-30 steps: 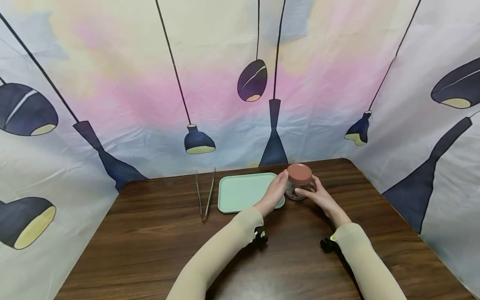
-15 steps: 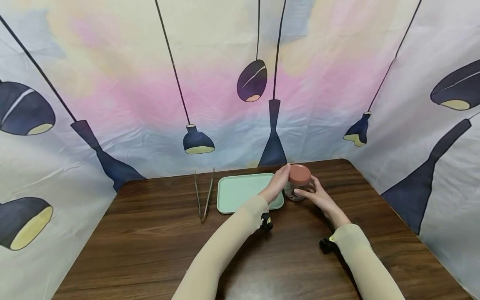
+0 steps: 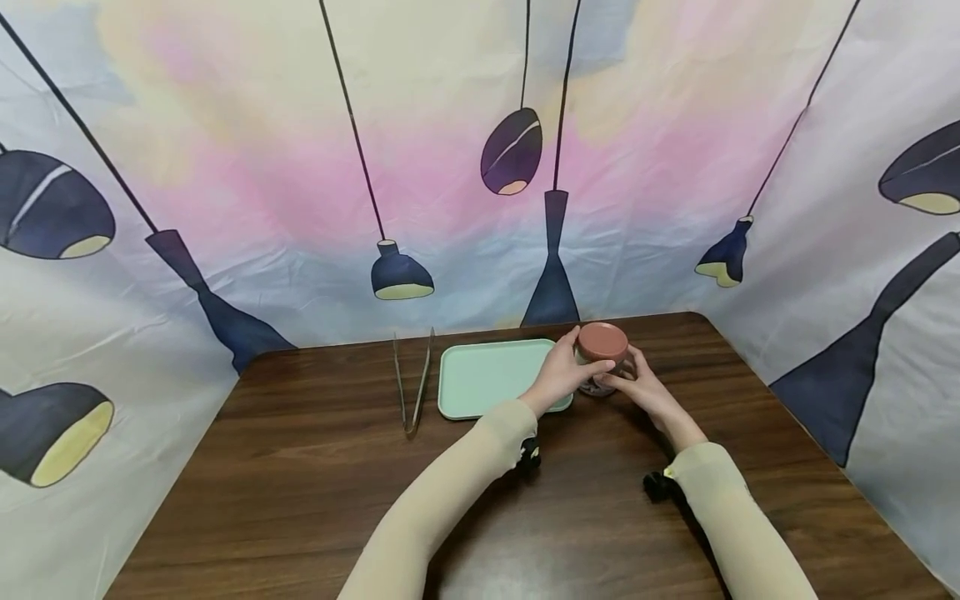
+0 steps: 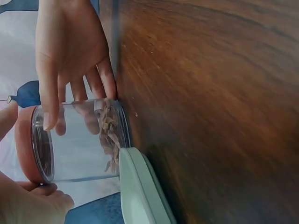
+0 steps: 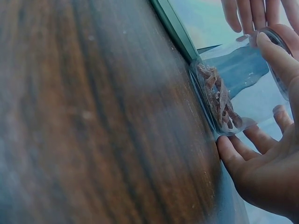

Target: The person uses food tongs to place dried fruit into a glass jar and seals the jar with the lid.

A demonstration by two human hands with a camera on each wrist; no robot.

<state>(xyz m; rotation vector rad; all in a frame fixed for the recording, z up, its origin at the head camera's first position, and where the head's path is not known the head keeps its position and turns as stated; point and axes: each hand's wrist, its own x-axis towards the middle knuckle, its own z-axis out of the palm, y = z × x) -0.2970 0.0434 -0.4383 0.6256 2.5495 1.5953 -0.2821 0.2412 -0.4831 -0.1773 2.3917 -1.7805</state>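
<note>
A clear jar [image 4: 81,149] with a salmon-pink lid [image 3: 602,340] stands upright on the table near the far edge. Brown dried strips [image 5: 218,100] lie at its bottom. My left hand [image 3: 558,371] grips the lid, thumb on the near side and fingers round the far left. Lower down, my right hand [image 3: 651,392] holds the jar's body from the right, thumb in front and fingers spread behind it. The lid sits on the jar's mouth.
A mint-green tray [image 3: 480,379] lies just left of the jar, its edge close to the jar's base. Metal tongs [image 3: 411,400] lie spread left of the tray. A printed cloth [image 3: 450,167] hangs behind the brown wooden table [image 3: 300,500].
My left hand has gone from lying flat along the jar's left side to gripping the lid, its thumb now across the front. My right hand keeps its hold. The view shifted slightly.
</note>
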